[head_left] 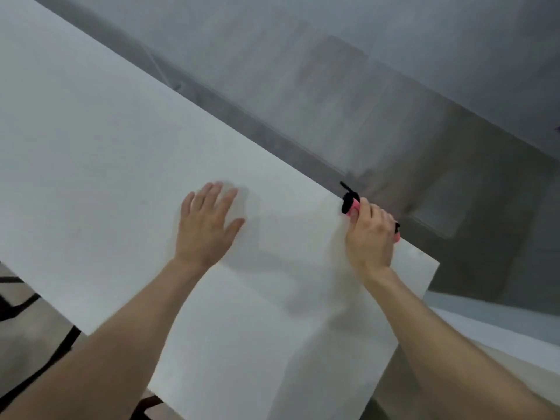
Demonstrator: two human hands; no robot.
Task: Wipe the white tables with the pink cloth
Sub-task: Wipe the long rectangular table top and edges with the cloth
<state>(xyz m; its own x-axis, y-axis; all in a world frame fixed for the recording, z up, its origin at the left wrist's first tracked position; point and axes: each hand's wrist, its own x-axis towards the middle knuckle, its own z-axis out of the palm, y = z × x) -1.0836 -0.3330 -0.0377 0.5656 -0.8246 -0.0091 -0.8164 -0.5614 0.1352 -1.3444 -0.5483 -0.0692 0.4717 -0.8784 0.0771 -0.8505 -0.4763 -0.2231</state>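
Dim, even light, soft shadows (motion-blurred background), wide-angle tilt

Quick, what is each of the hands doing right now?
Left hand: open, flat on the white table.
Right hand: closed around the pink cloth at the table's far edge.

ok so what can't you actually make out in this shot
Head view:
- pink cloth: mostly hidden inside the right hand; only pink bits and a black part show, shape unclear.
- The background beyond the white table: blurred, nothing identifiable.
- pale surface at lower right: cut off by the frame edge; may be another table.
- Tabletop under the flat left hand: covered by the palm.
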